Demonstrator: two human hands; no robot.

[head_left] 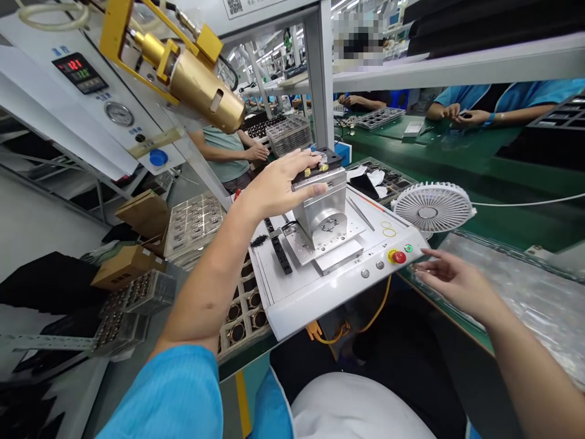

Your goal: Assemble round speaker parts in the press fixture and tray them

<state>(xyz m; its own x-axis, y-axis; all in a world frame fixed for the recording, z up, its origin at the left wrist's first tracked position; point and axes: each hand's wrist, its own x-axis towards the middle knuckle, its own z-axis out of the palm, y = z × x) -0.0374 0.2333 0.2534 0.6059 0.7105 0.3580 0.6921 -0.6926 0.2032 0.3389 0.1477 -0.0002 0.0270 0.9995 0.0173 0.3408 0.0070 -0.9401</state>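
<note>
My left hand (286, 186) rests on the top and near side of a silver metal fixture block (323, 210), its fingers reaching over the dark plate on top and the thumb along the front face. Small yellow pieces (323, 167) show beside the fingertips. The block stands on a white machine base (301, 299). To the right, my right hand (450, 277) hovers by the base's front right corner, near the red stop button (399, 257) and a green-lit button (408, 248). Its fingers are spread and nothing shows in them.
A gold cylinder (208, 91) hangs at upper left over the machine. A white fan (433, 208) stands right of the base. Tweezers (361, 213) and two yellow rings (388, 228) lie on the base. Trays (194, 225) stand left. Other people sit behind.
</note>
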